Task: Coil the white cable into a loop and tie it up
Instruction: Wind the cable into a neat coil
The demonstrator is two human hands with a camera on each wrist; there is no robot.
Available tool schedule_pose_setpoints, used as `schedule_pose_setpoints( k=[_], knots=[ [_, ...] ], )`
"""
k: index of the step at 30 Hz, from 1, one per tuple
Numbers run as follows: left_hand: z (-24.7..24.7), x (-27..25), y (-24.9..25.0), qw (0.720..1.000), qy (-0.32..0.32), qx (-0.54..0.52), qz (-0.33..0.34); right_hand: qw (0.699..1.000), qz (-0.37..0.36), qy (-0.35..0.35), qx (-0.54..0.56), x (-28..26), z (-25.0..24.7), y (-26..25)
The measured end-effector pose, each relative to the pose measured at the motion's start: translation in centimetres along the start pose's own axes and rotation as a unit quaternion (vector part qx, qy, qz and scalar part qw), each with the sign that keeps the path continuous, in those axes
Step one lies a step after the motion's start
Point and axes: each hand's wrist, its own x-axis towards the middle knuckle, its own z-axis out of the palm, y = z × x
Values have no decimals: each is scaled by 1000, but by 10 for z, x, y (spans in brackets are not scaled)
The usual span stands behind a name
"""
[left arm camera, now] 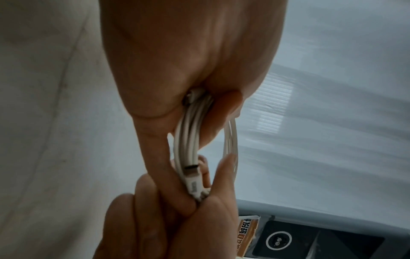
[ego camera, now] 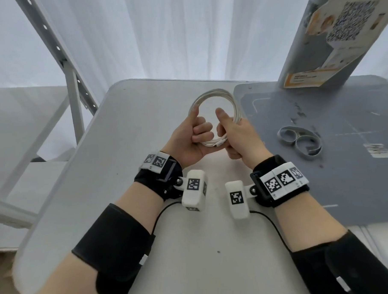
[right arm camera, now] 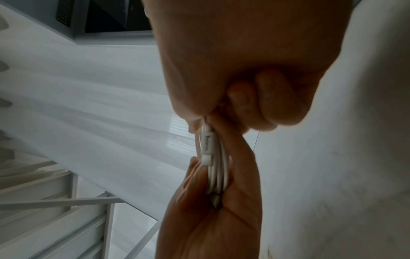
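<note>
Head view: the white cable (ego camera: 211, 101), wound in a round coil, is up off the tabletop (ego camera: 125, 132) at frame centre. The left hand (ego camera: 188, 140) curls its fingers round the coil's lower left, thumb raised along the ring. The right hand (ego camera: 237, 134) grips the lower right, thumb up too. A grey strap (ego camera: 299, 142) lies curled on the dark mat (ego camera: 345, 173) at right, well apart from the hands; a printed board (ego camera: 343, 33) stands upper right.

Left wrist view, close in: several strands bunch through the closed palm, and a connector plug (left arm camera: 193, 182) shows near the right hand's fingers (left arm camera: 224, 175), low in frame.

Right wrist view: the same plug (right arm camera: 207, 145), faint lettering on it, sits at centre between both fists; the lettering is too blurred to read.
</note>
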Motion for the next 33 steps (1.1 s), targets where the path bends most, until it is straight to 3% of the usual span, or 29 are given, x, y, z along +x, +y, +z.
schedule_pose_setpoints(
  k=[9,21,28,33],
  knots=[
    [-4,-2,2,997,9,77,17,1000,-20,3,7,-3,2,4],
    [-8,1,-3,985,106,115,69,997,-57,-1,55,-4,3,7],
    [-8,1,-2,977,154,70,128,986,-79,-31,145,-5,5,4],
    [-6,-1,-1,974,153,25,165,987,-75,1,140,-4,4,5]
  ],
)
